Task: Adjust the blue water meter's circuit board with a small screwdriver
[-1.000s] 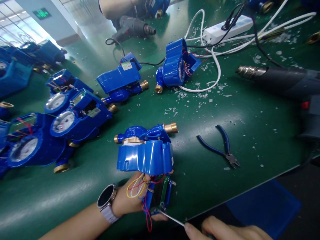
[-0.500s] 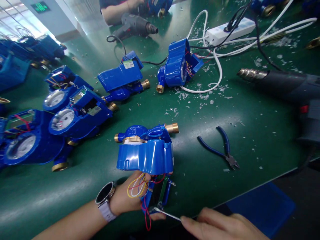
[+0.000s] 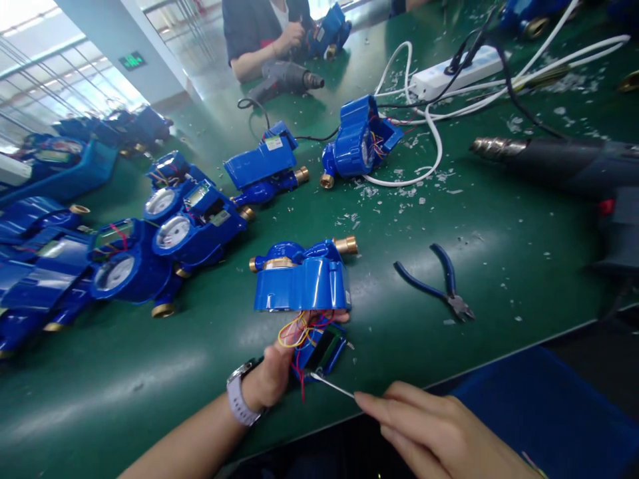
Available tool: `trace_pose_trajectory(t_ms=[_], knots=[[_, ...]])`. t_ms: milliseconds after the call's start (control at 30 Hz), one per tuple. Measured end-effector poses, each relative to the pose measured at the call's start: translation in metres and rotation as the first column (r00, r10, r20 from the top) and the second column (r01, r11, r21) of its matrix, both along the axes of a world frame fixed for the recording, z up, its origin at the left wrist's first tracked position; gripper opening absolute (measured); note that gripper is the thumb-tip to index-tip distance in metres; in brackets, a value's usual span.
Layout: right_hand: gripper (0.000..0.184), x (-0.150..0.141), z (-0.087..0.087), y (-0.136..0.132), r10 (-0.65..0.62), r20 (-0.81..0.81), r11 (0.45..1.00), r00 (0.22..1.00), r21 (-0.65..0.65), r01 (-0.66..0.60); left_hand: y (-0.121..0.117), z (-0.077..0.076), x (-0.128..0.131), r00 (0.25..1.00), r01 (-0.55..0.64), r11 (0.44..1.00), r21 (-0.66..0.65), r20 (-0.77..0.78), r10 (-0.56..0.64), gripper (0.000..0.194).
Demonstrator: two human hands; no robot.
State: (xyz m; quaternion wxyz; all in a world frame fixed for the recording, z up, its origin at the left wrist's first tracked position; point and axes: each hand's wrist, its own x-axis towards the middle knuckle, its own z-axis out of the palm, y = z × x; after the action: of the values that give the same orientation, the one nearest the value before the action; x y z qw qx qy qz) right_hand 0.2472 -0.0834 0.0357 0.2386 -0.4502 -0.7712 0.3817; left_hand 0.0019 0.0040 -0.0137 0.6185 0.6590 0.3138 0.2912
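Note:
A blue water meter (image 3: 302,286) with brass pipe ends lies on its side on the green table. From its lower edge, yellow, white and red wires (image 3: 292,331) run to a small blue housing with a dark-faced circuit board (image 3: 323,347). My left hand (image 3: 277,372), wearing a watch, is closed around this housing; some of its fingers are hidden behind it. Between the fingertips of my right hand (image 3: 424,419) is a thin white cotton swab (image 3: 335,385). Its tip touches or nearly touches the lower left corner of the housing.
Blue-handled cutters (image 3: 452,293) lie to the right. A heat gun (image 3: 544,159) rests at the right edge, another (image 3: 289,78) farther back. More meters (image 3: 174,233) stand at left. Behind are a power strip (image 3: 459,72), white cable, plastic scraps and a co-worker (image 3: 264,40).
The view has shifted, showing more of the left side and the co-worker. My left hand has turned and the housing sits closer to the meter. The swab stays at the housing's lower corner.

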Motion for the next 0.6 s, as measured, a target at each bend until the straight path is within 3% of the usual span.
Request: trace_pose_trajectory(t_ms=[100,233,367,500,600], knots=[[0.042,-0.008,-0.003,0.001,-0.010,-0.048,1.000,0.999,-0.012,0.010,-0.011,0.005,0.019,0.948,-0.229,0.932,-0.282,0.153,0.279,0.081],[0.043,-0.013,-0.007,-0.005,-0.030,-0.004,0.999,1.000,0.045,0.031,-0.015,0.010,0.039,0.847,-0.309,0.867,-0.390,0.302,0.438,0.060],[0.052,-0.009,-0.010,-0.019,-0.010,0.110,0.989,0.994,0.146,-0.006,-0.016,0.006,0.046,0.804,-0.378,0.843,-0.383,0.317,0.504,0.053],[0.058,-0.008,-0.012,-0.025,-0.011,0.171,0.988,0.985,0.156,-0.016,-0.015,-0.005,0.043,0.790,-0.532,0.818,-0.216,0.222,0.572,0.048],[0.052,-0.010,-0.014,-0.024,-0.019,0.119,0.992,0.993,0.124,0.004,-0.015,-0.006,0.043,0.790,-0.513,0.822,-0.249,0.238,0.565,0.053]])
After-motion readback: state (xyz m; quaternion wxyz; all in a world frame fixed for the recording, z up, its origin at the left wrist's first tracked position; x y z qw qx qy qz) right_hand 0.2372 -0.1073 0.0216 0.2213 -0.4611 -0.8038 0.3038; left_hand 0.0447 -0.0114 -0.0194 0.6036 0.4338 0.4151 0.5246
